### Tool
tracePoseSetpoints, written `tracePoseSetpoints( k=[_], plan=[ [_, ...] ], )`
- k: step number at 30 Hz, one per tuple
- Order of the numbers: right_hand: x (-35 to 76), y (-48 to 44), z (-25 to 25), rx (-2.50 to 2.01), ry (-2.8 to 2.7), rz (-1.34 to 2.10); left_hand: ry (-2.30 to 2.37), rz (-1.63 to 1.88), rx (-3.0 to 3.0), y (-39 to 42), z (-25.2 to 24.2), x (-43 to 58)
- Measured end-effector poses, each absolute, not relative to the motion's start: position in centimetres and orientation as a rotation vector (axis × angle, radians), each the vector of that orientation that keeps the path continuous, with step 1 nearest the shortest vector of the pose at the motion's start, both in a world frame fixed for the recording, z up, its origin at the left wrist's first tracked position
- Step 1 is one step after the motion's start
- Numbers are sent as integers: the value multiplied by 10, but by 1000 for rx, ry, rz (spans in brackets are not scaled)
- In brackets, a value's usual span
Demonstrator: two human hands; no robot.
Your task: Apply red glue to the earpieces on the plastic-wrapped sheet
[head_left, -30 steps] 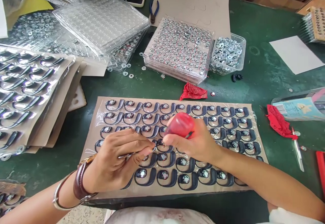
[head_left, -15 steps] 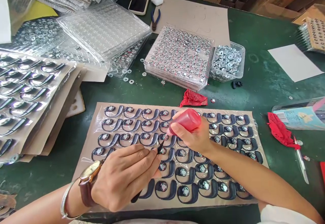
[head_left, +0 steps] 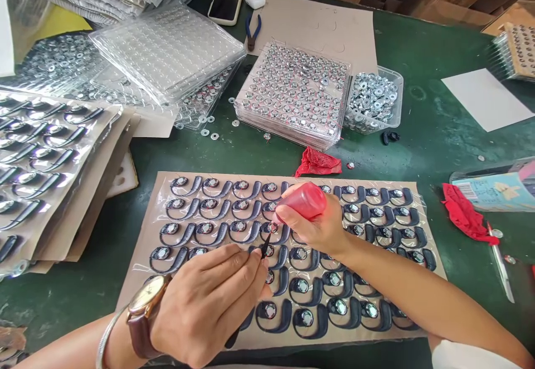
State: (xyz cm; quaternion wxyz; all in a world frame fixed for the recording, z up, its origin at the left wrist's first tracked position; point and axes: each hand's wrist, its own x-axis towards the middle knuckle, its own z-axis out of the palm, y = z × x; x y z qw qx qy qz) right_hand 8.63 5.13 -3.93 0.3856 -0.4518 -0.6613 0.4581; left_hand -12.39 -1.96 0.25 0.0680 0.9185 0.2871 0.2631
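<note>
My right hand (head_left: 321,224) is wrapped round a red squeeze bottle (head_left: 304,199), tilted with its nozzle down to the left. The nozzle is at a round silver part in one of the black hook-shaped pieces (head_left: 271,227). My left hand (head_left: 213,302) pinches slim black tweezers (head_left: 266,244), their pointed end close to that same part and the nozzle. Under both hands lies a brown cardboard sheet (head_left: 142,257) with rows of these black pieces, each with a round silver-centred part. My hands and forearms hide some of them.
Behind the sheet stand a stack of clear trays with small round metal parts (head_left: 292,90) and a clear box of washers (head_left: 374,101). Stacked boards with black pieces (head_left: 45,151) rise at left. Pliers (head_left: 252,32), red cloths (head_left: 318,161) and a white-bladed tool (head_left: 499,266) lie around.
The bottle and the tweezers stay at the same black piece, with only slight hand movement. My left hand sits a little lower and the whole view has shifted slightly.
</note>
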Motion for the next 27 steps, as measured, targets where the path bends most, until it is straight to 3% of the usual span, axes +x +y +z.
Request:
tracePoseSetpoints(
  k=[27],
  plan=[
    [89, 55, -26, -1236, -1711, 1134, 905, 812, 2566, -5, 10, -126]
  ],
)
